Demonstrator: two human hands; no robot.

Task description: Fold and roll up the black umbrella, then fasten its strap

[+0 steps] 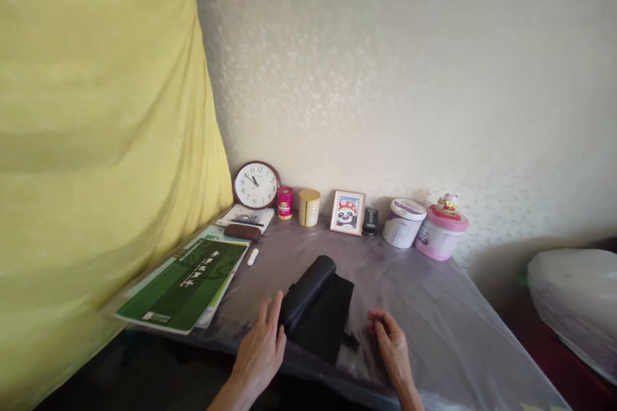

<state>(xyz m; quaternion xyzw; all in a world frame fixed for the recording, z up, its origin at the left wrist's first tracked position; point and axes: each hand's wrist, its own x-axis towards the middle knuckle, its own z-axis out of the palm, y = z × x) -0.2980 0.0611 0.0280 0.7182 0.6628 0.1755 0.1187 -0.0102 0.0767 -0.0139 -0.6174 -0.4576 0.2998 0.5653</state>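
Note:
A black fabric pouch (322, 308) lies on the table, partly rolled up. Its rolled part slants along the left, and a flat flap spreads to the right with a short strap at its lower right corner. Against the lower left end of the roll rests my left hand (263, 340), fingers stretched out. To the right of the flap, apart from it, is my right hand (391, 341), its fingers loosely bent with the thumb near the index finger. Nothing can be seen in the right hand.
On the left lie green books (183, 282), a brown case (241, 232) and a small white object (252, 257). Along the wall stand a clock (256, 185), a pink can (285, 203), a yellow-lidded can (309, 208), a picture frame (348, 212), a white tub (403, 223) and a pink tub (439, 236).

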